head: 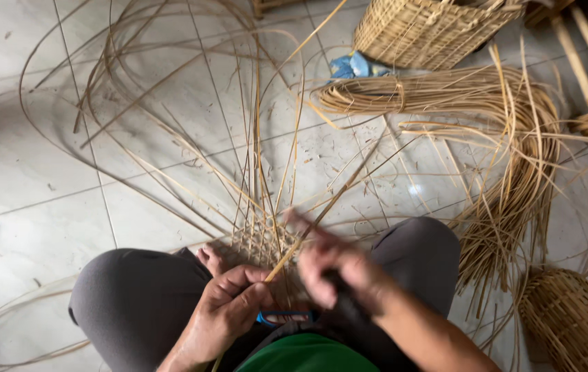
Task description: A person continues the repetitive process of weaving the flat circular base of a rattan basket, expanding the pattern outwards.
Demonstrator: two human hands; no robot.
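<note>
Seated on a pale tiled floor (39, 172), grey-trousered knees (129, 296) raised either side of a small woven rattan base (263, 242). Left hand (228, 310) curled, fingers (253, 279) pinching a single rattan strip (321, 210) that runs up and away over the weave. Right hand (339, 272) blurred, hovering just beside the base on its right; whether its fingers are spread or pinching cannot be told. Long loose strands (170, 103) fanning out from the base across the tiles. Beyond, a tied bundle of rattan strips (445, 93), a woven basket (425, 31) at top, another basket (573, 324) at lower right. A blue-handled tool (284, 317) between the knees.
</note>
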